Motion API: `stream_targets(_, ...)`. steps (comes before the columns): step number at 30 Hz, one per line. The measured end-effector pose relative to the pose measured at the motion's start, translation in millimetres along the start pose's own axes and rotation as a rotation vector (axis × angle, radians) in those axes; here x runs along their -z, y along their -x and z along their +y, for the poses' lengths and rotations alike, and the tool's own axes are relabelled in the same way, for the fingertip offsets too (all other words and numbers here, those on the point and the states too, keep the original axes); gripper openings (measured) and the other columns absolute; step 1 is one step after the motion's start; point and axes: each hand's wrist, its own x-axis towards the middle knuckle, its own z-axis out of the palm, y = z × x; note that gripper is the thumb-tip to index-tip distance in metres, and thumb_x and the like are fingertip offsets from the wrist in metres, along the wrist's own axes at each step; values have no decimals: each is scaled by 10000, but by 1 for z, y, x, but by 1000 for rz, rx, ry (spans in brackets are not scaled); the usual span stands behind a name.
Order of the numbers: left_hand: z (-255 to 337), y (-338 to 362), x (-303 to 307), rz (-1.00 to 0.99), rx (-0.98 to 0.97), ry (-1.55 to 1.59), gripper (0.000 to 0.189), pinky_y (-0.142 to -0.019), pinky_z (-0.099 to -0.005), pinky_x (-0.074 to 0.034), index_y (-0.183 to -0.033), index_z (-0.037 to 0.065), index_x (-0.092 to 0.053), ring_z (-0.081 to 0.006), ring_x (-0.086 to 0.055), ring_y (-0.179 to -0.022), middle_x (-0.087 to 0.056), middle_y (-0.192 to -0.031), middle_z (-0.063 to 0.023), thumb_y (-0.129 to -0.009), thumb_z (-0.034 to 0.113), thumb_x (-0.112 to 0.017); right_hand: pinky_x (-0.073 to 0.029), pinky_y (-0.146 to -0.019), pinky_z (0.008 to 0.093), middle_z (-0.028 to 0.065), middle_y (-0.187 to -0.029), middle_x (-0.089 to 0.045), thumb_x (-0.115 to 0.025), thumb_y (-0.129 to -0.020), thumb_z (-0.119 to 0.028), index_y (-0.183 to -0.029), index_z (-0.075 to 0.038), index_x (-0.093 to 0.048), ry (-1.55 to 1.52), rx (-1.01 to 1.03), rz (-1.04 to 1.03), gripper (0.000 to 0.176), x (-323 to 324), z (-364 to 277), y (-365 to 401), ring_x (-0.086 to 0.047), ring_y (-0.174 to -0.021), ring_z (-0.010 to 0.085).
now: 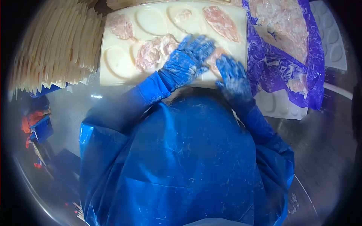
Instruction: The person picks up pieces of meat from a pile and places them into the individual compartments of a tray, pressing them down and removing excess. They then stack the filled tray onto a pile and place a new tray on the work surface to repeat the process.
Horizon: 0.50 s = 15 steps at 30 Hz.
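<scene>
A white tray (115, 80) with oval hollows lies before me, with raw pale-pink meat, like chicken, in several hollows. My left hand (190, 58), in a blue glove smeared white, lies flat over the tray's middle with its fingers spread. Just left of it rests a thick, folded meat piece (151, 54). My right hand (233, 75), gloved too, has its fingers stretched out at the tray's lower right. A partly covered meat piece (214, 61) shows between the two hands. Farther up lie a flat piece (221, 23), a small piece (183, 15) and a left piece (120, 27).
To the right, purple plastic sheeting (279, 60) holds a large mass of raw meat (283, 26). Other white moulded trays stick out beneath it (281, 103) and beyond it (328, 34). A tall stack of thin cream-coloured trays (56, 45) stands at the left.
</scene>
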Motion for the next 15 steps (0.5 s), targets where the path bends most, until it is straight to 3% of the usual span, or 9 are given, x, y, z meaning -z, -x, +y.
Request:
stream_targets(1,-1,-2,0,1,-6,-6,686,-1232,-450,-134,-1538,80,-324,-282,-240,-1497,-291,-1608,-111,-968,398,-536,-291,-1171,460,151,-1523,-420,-682,-845,-209,-1463,-68,-439,-31,6,-94,679,-3,-2,7,-367,-1422,320)
stream_targets(3,7,-2,-10,125,172,48,757,-1233,-450,-132,-1539,45,-297,-306,-237,-1494,-285,-1603,-149,-949,446,-552,-298,-1166,462,147,-1530,-410,-698,-830,-193,-1460,-72,-444,-35,10,-114,690,1,-4,25,-375,-1417,323)
stream_targets(5,26,-2,-19,59,33,360,837,-1226,-454,-155,-1537,17,-275,-342,-241,-1485,-268,-1596,-196,-910,456,-612,-295,-1166,472,145,-1522,-419,-707,-818,-169,-1466,-75,-440,-100,-94,-162,707,6,-8,33,-387,-1409,331)
stream_targets(7,28,-1,-16,101,-4,377,793,-1224,-481,-161,-1485,-23,-346,-375,-280,-1461,-325,-1549,-245,-912,451,-621,-289,-1168,475,149,-1513,-429,-712,-811,-171,-1467,-77,-438,-41,-85,-99,717,7,-9,23,-390,-1404,339)
stream_targets(10,17,6,-5,119,164,249,844,-1222,-483,-156,-1531,1,-274,-363,-242,-1481,-277,-1581,-224,-893,415,-641,-275,-1175,481,159,-1510,-430,-704,-815,-204,-1473,-66,-428,6,-37,-72,726,-4,0,24,-384,-1406,350)
stream_targets(12,19,9,-5,104,100,309,838,-1221,-491,-154,-1529,-1,-276,-370,-242,-1480,-277,-1581,-226,-895,411,-639,-265,-1179,484,165,-1515,-422,-692,-827,-235,-1477,-54,-420,9,2,-116,728,-5,1,25,-375,-1412,352)
stream_targets(15,17,7,-9,93,21,340,842,-1220,-495,-147,-1531,-2,-271,-377,-233,-1482,-269,-1585,-225,-892,399,-645,-253,-1185,493,173,-1525,-404,-683,-827,-253,-1487,-44,-398,-79,-103,27,748,-1,-8,22,-361,-1426,340)
